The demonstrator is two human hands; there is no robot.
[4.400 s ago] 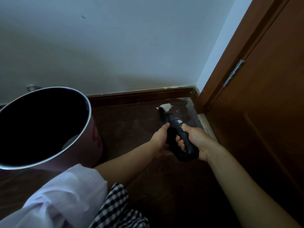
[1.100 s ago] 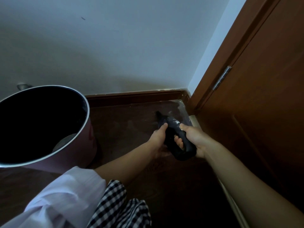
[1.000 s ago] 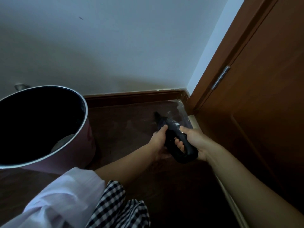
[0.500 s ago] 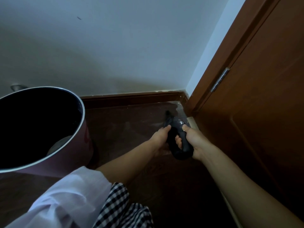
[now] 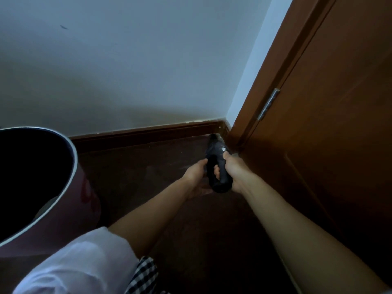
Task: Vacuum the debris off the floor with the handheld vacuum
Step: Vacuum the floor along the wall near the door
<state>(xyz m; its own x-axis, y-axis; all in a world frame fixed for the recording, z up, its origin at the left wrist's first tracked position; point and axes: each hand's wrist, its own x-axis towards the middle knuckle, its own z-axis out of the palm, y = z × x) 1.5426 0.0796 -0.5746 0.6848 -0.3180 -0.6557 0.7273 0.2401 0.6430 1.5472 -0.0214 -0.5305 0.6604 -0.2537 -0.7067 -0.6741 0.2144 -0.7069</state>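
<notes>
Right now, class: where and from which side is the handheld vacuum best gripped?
Grip the handheld vacuum by its thick rear body, coming from behind and the right, as the right hand does. Its narrow nozzle points into the corner at the baseboard, so only the rear is free.

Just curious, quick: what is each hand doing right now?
Left hand: steadying the handheld vacuum from its side.
Right hand: closed around its handle.

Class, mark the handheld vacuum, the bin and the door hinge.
handheld vacuum (image 5: pixel 219 166): head view, on its dark body.
bin (image 5: pixel 73 153): head view, on its pale rim.
door hinge (image 5: pixel 268 103): head view, on its metal barrel.
</notes>
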